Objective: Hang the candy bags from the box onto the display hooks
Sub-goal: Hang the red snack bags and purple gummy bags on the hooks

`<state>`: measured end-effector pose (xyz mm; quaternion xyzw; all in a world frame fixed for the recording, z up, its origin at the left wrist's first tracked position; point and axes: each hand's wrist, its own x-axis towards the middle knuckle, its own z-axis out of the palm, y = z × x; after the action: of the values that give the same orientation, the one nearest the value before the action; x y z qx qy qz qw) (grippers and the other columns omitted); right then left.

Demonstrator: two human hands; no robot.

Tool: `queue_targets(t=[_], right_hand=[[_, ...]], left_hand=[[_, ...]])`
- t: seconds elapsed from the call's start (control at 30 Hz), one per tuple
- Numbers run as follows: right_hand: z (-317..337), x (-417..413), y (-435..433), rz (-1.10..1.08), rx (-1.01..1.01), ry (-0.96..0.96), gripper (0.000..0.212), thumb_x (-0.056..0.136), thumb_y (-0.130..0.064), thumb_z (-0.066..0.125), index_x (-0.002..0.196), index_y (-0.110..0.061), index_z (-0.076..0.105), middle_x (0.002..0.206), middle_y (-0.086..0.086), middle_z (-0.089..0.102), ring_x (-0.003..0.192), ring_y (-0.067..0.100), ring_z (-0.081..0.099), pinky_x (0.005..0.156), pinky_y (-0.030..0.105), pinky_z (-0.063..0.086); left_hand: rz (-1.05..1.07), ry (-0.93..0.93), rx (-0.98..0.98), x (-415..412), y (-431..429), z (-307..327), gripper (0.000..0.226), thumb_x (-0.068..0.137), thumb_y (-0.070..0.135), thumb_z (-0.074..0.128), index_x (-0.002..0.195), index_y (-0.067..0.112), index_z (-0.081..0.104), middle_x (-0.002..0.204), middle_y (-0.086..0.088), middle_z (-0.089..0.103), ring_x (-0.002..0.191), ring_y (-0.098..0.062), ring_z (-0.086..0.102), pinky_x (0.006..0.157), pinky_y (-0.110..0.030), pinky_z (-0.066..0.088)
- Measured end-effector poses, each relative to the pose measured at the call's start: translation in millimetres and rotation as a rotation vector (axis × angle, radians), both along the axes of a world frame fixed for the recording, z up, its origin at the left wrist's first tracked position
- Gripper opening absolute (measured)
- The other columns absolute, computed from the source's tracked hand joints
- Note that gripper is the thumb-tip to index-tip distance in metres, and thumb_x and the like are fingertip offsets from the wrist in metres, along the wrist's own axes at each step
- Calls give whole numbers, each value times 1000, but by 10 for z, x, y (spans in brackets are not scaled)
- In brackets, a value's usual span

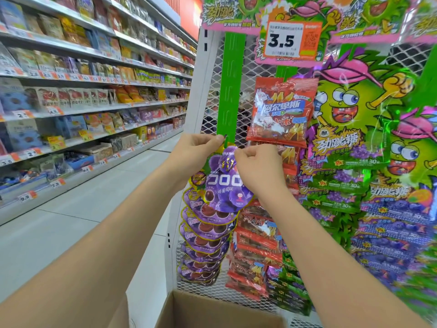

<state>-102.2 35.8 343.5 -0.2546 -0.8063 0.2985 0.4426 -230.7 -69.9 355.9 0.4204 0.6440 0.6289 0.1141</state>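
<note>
A store aisle runs away on the left, lined by long tiered shelving [94, 74] packed with snack packs, with orange-and-white price tags [54, 111] along each shelf's front edge. The floor [94, 197] is pale grey tile with a soft sheen. An orange wall band [189, 17] shows at the far top. On the right stands a white mesh rack [212, 79], with a price card [283, 41] reading 3.5 near its top edge. The light is bright and even.

- The candy bag [224, 185] lies against the hanging strip [230, 91], with its top at the strip's front.
- The left hand [198, 150] pinches the bag's top just left of the strip, and the right hand [255, 162] just right.
- More bags [203, 245] hang overlapped down the strip, below the held one.
- The packets [279, 110] hang just right of the strip, with the price tag [287, 41] above them.
- The box [212, 311] sits below the strip, and the shelves [94, 91] stand well to its left.
</note>
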Motion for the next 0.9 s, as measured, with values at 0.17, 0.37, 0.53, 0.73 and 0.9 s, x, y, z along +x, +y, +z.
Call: queue_targets(t=[0.17,0.37,0.53,0.73,0.9], right_hand=[[-267,123,68,-92,198,-78,40,97,-39,63,69,-12,71,52,3,64,65,35,63,81,39,54],[-712,421,-37,-157,347,-63,15,96,-25,64,103,-22,77,77,-1,75,75,25,71,78,42,59],[-1522,547,-63,76,165,-335,13,90,-24,61,83,-25,72,54,-8,61,54,12,58,70,32,53],[-2675,600,32,288,-95,-812,22,90,-23,56,74,-20,70,60,-1,68,59,16,64,72,30,56],[-3248,638,73,409,-300,-916,20,98,-18,61,96,-13,80,66,-13,66,60,1,61,72,26,55]], left_hand=[[87,263,-41,-84,0,-203,17,107,19,61,98,21,75,90,4,75,76,0,63,75,-17,48],[370,681,-182,-298,-69,-831,55,94,1,57,145,22,53,132,-4,62,118,-29,56,101,-40,46],[631,749,-108,-36,-215,-1488,74,84,4,67,153,20,45,141,-10,44,123,-36,47,105,-41,32],[451,665,-266,216,-295,-2680,27,81,24,65,108,21,66,107,0,58,100,-25,53,89,-39,42],[-96,351,-880,328,-279,-3679,30,83,36,57,107,26,71,102,7,76,101,-20,70,87,-35,56]])
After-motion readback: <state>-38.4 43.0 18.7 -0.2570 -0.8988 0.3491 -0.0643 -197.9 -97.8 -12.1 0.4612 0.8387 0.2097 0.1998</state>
